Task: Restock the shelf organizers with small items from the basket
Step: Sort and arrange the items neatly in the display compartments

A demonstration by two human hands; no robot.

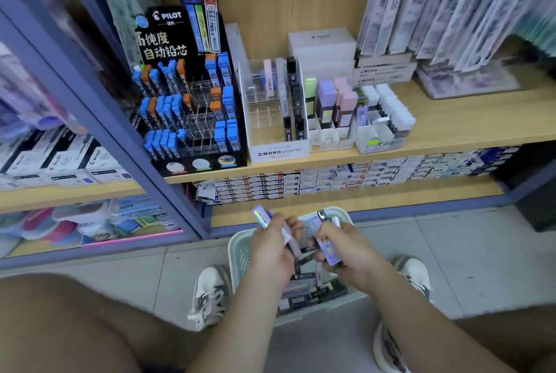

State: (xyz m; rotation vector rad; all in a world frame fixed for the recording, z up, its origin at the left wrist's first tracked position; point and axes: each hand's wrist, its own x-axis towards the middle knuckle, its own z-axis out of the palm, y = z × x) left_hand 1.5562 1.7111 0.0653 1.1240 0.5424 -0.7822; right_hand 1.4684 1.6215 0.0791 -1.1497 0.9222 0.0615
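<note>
A stationery shop aisle, with a pale tiled floor and wooden shelves in blue-grey frames. Nearest, a person crouches with a pale green basket on the floor between their shoes, part-filled with small lead cases. Both hands hover over it. The left hand pinches a slim case with a holographic label, its long axis tilted with the top pointing up and left. The right hand curls round a lilac case, held roughly upright; whether it holds a second piece behind is too blurred to tell. Beyond and above the hands, along the front edge of the middle shelf, stand the organizers: a black Pilot display at the left, a clear MONO organizer with empty slots, then a white organizer holding pastel cases, lilac among them. That white organizer lies almost straight ahead of the right hand, so that hand looks nearer for the lilac case; the reach would be up and forward.
</note>
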